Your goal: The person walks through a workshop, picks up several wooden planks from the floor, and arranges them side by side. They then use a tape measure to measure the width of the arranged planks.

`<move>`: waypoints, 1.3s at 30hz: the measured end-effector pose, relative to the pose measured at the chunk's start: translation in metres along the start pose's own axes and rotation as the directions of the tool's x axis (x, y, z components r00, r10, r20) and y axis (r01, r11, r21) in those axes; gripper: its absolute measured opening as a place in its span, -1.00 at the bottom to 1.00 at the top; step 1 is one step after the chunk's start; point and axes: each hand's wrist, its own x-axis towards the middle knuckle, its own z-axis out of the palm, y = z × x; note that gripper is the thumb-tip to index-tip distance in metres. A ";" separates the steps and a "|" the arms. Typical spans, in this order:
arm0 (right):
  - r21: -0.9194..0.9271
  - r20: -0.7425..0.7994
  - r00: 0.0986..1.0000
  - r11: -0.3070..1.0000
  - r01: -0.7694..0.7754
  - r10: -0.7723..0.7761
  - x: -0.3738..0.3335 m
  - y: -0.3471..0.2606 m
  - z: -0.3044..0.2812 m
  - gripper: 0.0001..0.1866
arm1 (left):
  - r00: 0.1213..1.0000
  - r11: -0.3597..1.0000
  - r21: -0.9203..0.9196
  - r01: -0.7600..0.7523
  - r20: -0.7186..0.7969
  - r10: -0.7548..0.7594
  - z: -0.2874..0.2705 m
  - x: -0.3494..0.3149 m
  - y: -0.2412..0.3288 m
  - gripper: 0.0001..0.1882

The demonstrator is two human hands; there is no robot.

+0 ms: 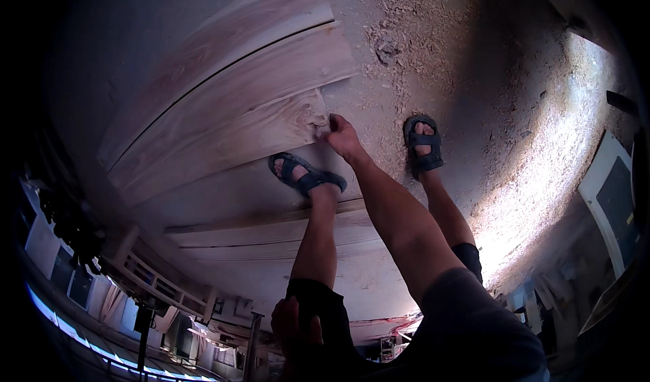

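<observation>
My right hand point(343, 138) reaches down to the near right end of a pale wooden board point(271, 126) lying on the floor. Its fingers are curled in at the board's end, beside a knotty, dark-grained patch; the thumb side is slightly blurred. Another wide board point(237, 77) lies along the far side of this one, and beyond a dark gap is a further board point(250, 27). My left hand point(294, 322) is in shadow by my left knee, holding nothing that I can see, with thumb and fingers apart.
My sandalled left foot point(298, 172) is beside the board's near edge; my right foot point(423, 142) stands among wood shavings point(413, 37). More planks point(271, 233) lie behind my left foot. A wooden frame point(156, 280) stands lower left, and a pale-edged panel point(613, 203) at far right.
</observation>
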 end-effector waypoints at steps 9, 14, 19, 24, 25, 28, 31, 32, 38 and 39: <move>0.028 0.005 0.997 0.997 -0.075 0.075 0.010 -0.019 -0.004 -0.58 | 0.977 0.976 -0.200 0.085 -0.176 -0.121 -0.017 0.010 0.007 -0.53; 0.039 0.058 0.996 0.996 -0.076 0.073 -0.005 -0.048 -0.057 -0.57 | 0.969 0.947 -0.310 0.087 -0.193 -0.152 -0.019 0.004 0.006 -0.52; -0.096 0.058 0.996 0.993 0.074 -0.069 -0.009 -0.063 -0.086 -0.56 | 0.976 0.982 -0.188 0.034 -0.207 -0.073 -0.024 0.013 0.018 -0.58; -0.156 0.035 0.958 0.946 0.285 -0.283 -0.004 -0.038 -0.091 -0.57 | 0.972 0.979 -0.198 0.049 -0.215 -0.092 -0.008 0.002 0.000 -0.44; -0.284 0.058 0.978 0.936 0.210 -0.202 -0.008 -0.048 -0.103 -0.57 | 0.985 0.984 -0.166 0.066 -0.147 -0.091 -0.012 0.011 0.001 -0.44; -0.409 0.125 0.962 0.871 0.273 -0.243 -0.001 -0.039 -0.097 -0.53 | 0.970 0.965 -0.222 0.136 -0.170 -0.176 -0.019 -0.002 0.007 -0.45; -0.466 0.171 0.967 0.849 0.248 -0.189 -0.003 -0.050 -0.114 -0.54 | 0.966 0.960 -0.248 0.132 -0.186 -0.181 -0.026 -0.002 0.017 -0.48; -0.473 0.220 0.961 0.843 0.257 -0.169 -0.004 -0.048 -0.112 -0.54 | 0.959 0.956 -0.262 0.132 -0.211 -0.190 -0.020 -0.009 0.017 -0.49; -0.607 0.020 0.939 0.742 0.284 -0.343 -0.128 -0.038 -0.115 -0.76 | 0.920 0.947 -0.308 0.091 -0.338 -0.198 0.005 -0.035 0.042 -0.56; -0.676 0.059 0.992 0.727 0.119 -0.108 -0.182 -0.062 -0.097 -0.77 | 0.898 0.922 -0.362 0.139 -0.346 -0.271 0.009 -0.055 0.051 -0.60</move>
